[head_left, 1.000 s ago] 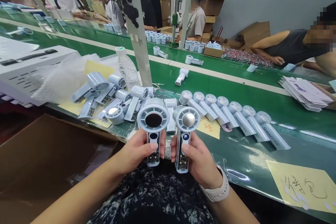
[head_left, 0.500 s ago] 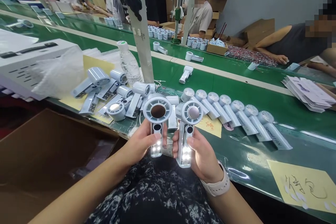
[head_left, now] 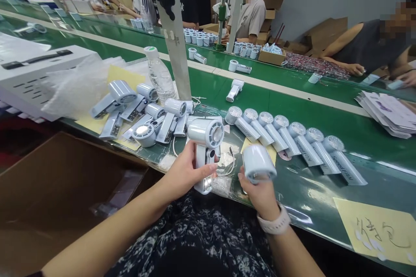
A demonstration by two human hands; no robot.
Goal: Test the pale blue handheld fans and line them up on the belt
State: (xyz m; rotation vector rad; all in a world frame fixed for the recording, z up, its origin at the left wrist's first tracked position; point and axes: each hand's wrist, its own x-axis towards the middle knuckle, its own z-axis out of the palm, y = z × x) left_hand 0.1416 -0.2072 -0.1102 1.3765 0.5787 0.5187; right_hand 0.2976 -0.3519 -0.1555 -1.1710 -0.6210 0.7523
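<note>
Done so far: seven fans lie side by side in a neat row of fans [head_left: 286, 138] on the table [head_left: 312, 201], to the right of the person; these look finished with.
Left to do: a jumbled heap of fans [head_left: 143, 114] sits to the left on a yellow sheet; by the look of it these are not yet gone through, and they are about as many as those in the row.
In hand: two fans, one in each hand.
Left hand [head_left: 185, 173]: closed round the handle of the lit fan [head_left: 206, 134], thumb across the front. The fan stands upright, its head faces right, and a small light glows low on the handle.
Right hand [head_left: 260, 192]: fingers wrapped round the second fan [head_left: 258, 163], whose handle is hidden in the grip. Its head tilts toward the camera.
Where the fans are: both are held over the near edge of the table, between heap and row, and they do not touch each other.
Nearby: a water bottle [head_left: 159, 75] stands behind the heap, and a yellow note [head_left: 380, 231] lies at the far right.
</note>
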